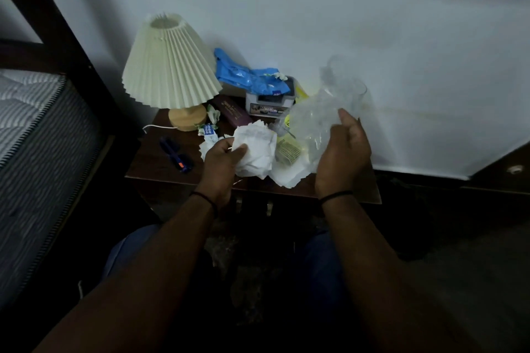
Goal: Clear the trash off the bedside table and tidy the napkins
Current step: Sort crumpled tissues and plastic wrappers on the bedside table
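Observation:
My left hand grips a crumpled white paper wad just above the dark wooden bedside table. My right hand holds a clear plastic bag up over the table's right side, its mouth toward the wad. More white napkins lie under and between my hands at the table's front edge. A small blue-and-white wrapper and bits of torn paper lie near the lamp base. A yellow printed wrapper shows partly behind the bag.
A pleated cream lamp stands at the table's back left, its white cord trailing left. A blue plastic pack rests on a grey box. A dark purple case and a blue clip lie on the table. A mattress is at left.

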Motion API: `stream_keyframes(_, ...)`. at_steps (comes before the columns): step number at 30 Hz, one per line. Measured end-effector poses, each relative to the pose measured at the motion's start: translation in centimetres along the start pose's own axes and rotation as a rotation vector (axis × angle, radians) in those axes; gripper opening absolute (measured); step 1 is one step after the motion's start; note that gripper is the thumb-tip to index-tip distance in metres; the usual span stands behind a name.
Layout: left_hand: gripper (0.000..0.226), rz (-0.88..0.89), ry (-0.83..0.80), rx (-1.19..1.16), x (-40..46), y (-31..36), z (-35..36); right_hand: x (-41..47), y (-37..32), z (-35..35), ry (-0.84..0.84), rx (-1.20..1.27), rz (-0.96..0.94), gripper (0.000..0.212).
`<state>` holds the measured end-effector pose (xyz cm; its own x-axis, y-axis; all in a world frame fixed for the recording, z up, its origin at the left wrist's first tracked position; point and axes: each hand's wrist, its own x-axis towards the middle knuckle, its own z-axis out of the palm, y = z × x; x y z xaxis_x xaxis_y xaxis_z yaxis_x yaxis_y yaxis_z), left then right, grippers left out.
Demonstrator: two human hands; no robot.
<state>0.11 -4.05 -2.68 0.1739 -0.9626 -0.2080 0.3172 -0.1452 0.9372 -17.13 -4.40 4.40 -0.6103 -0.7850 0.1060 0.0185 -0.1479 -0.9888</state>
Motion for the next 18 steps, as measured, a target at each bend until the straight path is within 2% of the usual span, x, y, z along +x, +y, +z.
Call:
stream_keyframes(4,0.006,0.03,-0.093,-0.044,-1.4,1.5,-0.6,-0.5,0.8,0.0,-0.047,0.197,0.238,0.025)
stream_keyframes(7,0.008,0.048,-0.159,-0.069,-2.1,2.4,-1.1,-0.6,1.7,0.0,-0.124,0.257,0.348,0.021)
stream_keyframes(13,0.01,0.002,-0.274,-0.088,-2.3,2.6,-1.4,-1.1,2.9,0.2,-0.362,0.241,0.564,0.04)
stream_keyframes(18,0.039,-0.041,-0.369,-0.219,-2.0,2.7,-1.0,-0.5,3.6,-0.4,-0.472,0.361,0.738,0.033)
